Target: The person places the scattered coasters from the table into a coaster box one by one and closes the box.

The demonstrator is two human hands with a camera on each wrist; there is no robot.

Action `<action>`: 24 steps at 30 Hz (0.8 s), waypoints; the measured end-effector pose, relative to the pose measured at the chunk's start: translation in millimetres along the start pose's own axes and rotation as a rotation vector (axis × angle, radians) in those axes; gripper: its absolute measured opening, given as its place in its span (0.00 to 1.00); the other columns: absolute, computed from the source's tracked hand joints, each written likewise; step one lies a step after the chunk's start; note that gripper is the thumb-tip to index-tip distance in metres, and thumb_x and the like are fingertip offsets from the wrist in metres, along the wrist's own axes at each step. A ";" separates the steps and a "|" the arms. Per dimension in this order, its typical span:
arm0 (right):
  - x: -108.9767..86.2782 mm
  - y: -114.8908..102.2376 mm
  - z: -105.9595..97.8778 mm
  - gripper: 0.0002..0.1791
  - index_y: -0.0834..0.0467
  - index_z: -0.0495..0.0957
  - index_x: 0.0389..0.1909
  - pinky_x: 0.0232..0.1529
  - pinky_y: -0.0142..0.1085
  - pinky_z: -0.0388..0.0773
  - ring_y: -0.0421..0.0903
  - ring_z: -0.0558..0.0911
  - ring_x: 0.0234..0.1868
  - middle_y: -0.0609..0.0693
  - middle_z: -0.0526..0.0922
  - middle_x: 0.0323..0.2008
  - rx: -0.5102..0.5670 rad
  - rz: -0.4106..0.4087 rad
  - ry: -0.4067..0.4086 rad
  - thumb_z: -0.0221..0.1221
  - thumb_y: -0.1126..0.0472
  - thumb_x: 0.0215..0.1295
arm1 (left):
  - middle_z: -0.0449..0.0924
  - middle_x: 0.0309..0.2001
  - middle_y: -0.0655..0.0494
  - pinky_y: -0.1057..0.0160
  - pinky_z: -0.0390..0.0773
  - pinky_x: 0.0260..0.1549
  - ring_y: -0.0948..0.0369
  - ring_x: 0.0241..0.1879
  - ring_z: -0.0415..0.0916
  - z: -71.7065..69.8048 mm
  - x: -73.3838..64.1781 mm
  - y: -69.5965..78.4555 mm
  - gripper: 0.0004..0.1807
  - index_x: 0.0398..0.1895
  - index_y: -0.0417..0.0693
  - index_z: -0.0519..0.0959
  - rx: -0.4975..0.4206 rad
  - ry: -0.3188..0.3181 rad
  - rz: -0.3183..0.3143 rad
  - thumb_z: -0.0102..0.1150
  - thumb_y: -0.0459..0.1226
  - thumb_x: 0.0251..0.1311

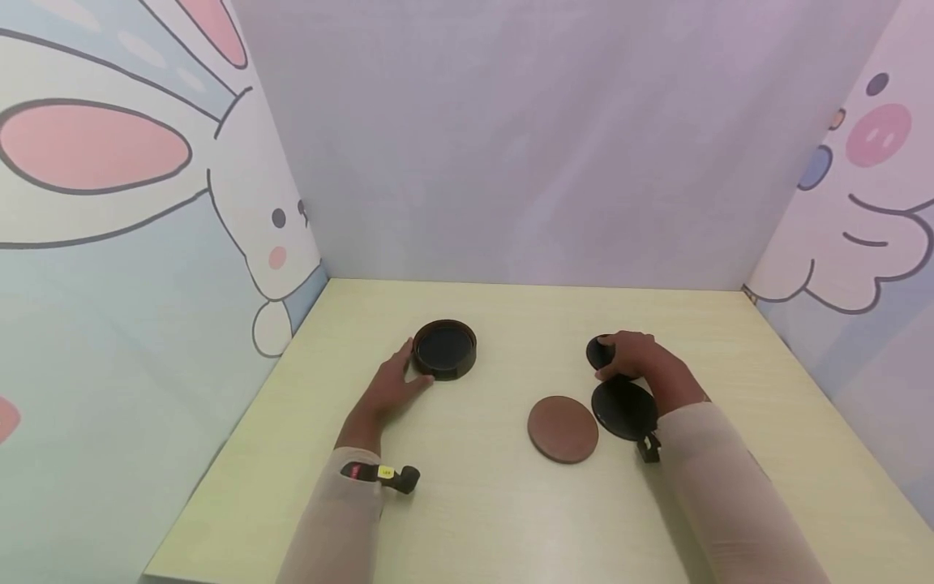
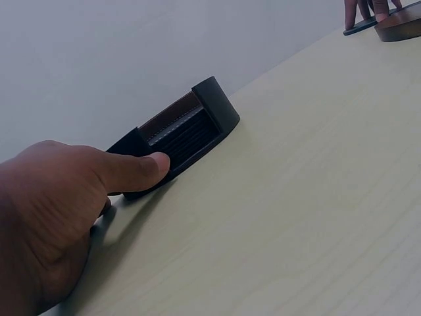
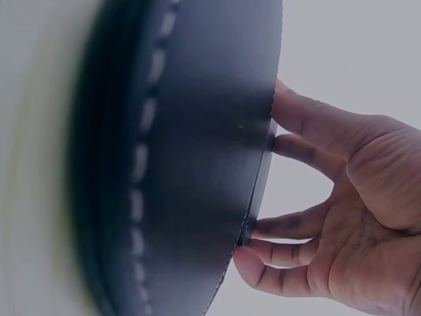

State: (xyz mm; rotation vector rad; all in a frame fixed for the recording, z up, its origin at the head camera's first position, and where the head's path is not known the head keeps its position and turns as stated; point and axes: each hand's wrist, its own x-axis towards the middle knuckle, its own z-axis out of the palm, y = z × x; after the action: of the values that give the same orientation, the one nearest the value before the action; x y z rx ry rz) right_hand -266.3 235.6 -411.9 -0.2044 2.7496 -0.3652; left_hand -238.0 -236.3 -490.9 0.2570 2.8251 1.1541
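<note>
A round black coaster holder (image 1: 445,350), with a notch in its side wall and a dark inside, stands at the left middle of the table. My left hand (image 1: 392,388) grips it from the left, its thumb over the notch in the left wrist view. Over at the right, my right hand (image 1: 629,354) has its fingers spread round the edge of a black coaster (image 1: 598,351), partly hidden beneath them. In the right wrist view the fingertips touch that coaster's rim, behind a nearer black coaster (image 3: 204,145) with white stitching.
Beside the right forearm lies a second black coaster (image 1: 623,411), and left of it a brown coaster (image 1: 563,430). The pale wooden table (image 1: 467,503) is bounded by a plain back wall and cartoon-printed side walls. A camera strap (image 1: 379,474) circles the left wrist.
</note>
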 end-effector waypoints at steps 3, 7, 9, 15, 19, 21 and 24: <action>0.1 0.6 1.3 0.49 0.64 0.64 0.82 0.72 0.75 0.69 0.86 0.65 0.74 0.78 0.67 0.77 0.011 -0.009 0.006 0.74 0.48 0.67 | 0.50 0.89 0.43 0.39 0.51 0.88 0.42 0.89 0.47 0.2 0.3 0.1 0.53 0.91 0.43 0.47 -0.006 0.000 0.000 0.67 0.50 0.75; -0.3 1.9 3.4 0.48 0.64 0.67 0.81 0.67 0.73 0.73 0.84 0.69 0.70 0.79 0.70 0.74 0.014 -0.027 0.026 0.74 0.49 0.66 | 0.51 0.89 0.41 0.39 0.52 0.88 0.42 0.89 0.47 0.4 0.9 -0.8 0.53 0.90 0.42 0.47 -0.011 -0.001 0.008 0.67 0.49 0.75; -0.5 2.6 4.4 0.48 0.64 0.68 0.80 0.66 0.72 0.74 0.83 0.70 0.68 0.78 0.72 0.73 0.019 -0.030 0.038 0.75 0.48 0.65 | 0.50 0.89 0.41 0.39 0.51 0.88 0.42 0.89 0.47 0.8 1.7 -2.1 0.53 0.90 0.41 0.47 -0.010 -0.003 0.014 0.67 0.49 0.75; 2.9 7.6 7.2 0.47 0.64 0.71 0.79 0.63 0.70 0.74 0.78 0.73 0.64 0.77 0.74 0.72 0.022 -0.051 0.070 0.75 0.47 0.63 | 0.50 0.89 0.41 0.39 0.51 0.88 0.41 0.89 0.48 1.8 4.1 -4.7 0.53 0.90 0.41 0.46 -0.002 -0.004 0.013 0.66 0.49 0.76; 4.4 9.7 8.0 0.46 0.62 0.73 0.78 0.59 0.69 0.75 0.79 0.71 0.63 0.81 0.72 0.71 0.037 -0.053 0.083 0.74 0.47 0.62 | 0.50 0.89 0.40 0.39 0.52 0.88 0.41 0.89 0.48 1.6 4.6 -4.5 0.53 0.90 0.40 0.46 -0.002 -0.001 0.021 0.66 0.49 0.76; 4.7 9.8 8.1 0.45 0.61 0.74 0.78 0.58 0.69 0.76 0.80 0.70 0.63 0.83 0.70 0.70 0.045 -0.044 0.087 0.74 0.47 0.62 | 0.50 0.89 0.40 0.40 0.52 0.88 0.41 0.89 0.48 1.2 4.1 -3.7 0.53 0.90 0.40 0.46 -0.007 -0.002 0.023 0.66 0.49 0.75; 5.7 9.4 8.4 0.45 0.61 0.74 0.77 0.58 0.69 0.76 0.81 0.69 0.63 0.84 0.68 0.69 0.039 -0.036 0.094 0.74 0.46 0.62 | 0.50 0.89 0.41 0.40 0.51 0.88 0.42 0.89 0.47 0.8 3.3 -2.6 0.53 0.90 0.41 0.46 -0.012 -0.005 0.018 0.67 0.49 0.75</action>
State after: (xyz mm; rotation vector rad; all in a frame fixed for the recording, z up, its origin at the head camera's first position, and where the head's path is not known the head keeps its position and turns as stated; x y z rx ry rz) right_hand -269.4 241.6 -424.0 -0.2332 2.8316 -0.4486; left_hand -241.4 -237.0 -493.2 0.2851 2.8166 1.1717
